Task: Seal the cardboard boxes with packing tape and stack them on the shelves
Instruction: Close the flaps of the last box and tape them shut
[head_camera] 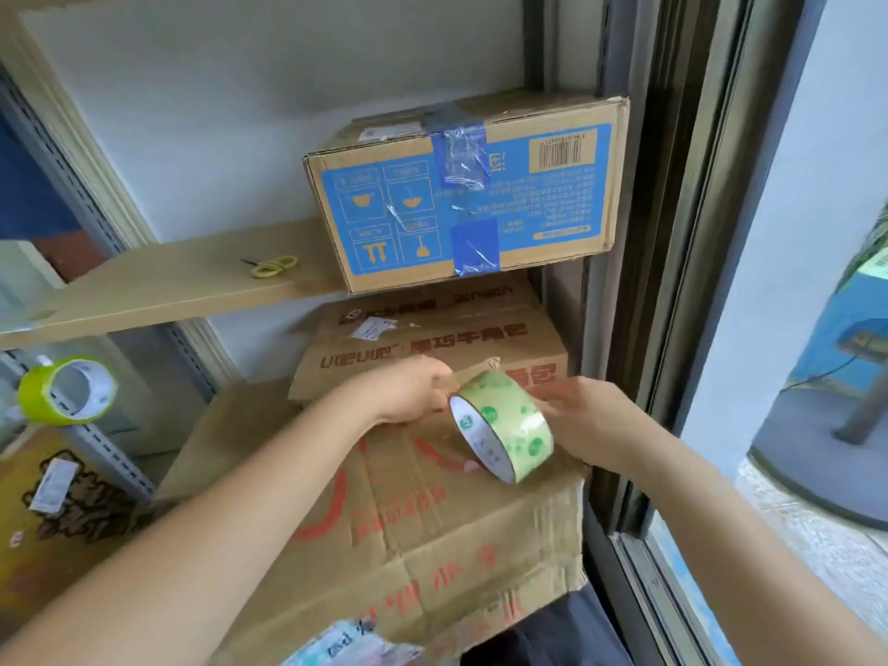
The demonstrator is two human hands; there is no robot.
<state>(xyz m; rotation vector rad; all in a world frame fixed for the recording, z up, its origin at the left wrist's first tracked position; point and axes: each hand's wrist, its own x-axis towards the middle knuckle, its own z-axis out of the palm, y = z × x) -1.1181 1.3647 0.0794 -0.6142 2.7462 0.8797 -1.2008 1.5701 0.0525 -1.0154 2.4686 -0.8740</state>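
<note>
1. Right hand (593, 425) curled around the far side of a roll of clear packing tape (502, 425), gripping it upright on its edge.
2. Left hand (408, 394) just beside the roll, fingers bent toward its loose end; whether pinching the tape or only touching it, cannot tell.
3. Directly beneath both hands: a worn cardboard box with red print (432, 535), top flaps closed, the roll resting on or just above its top.
4. Just beyond the fingertips: a second cardboard box with red lettering (432, 338), sitting behind the first.
5. Above the hands, on the wooden shelf (158, 281): a blue-printed cardboard box (471, 199), already bound with blue tape (463, 156) and overhanging the shelf's front edge.
6. Up and to the left of the left hand, on the same shelf: yellow-handled scissors (271, 266), well apart from the boxes.
7. Far left of the left forearm: a second tape roll with a green rim (67, 391), near a yellow-brown printed carton (57, 511).
</note>
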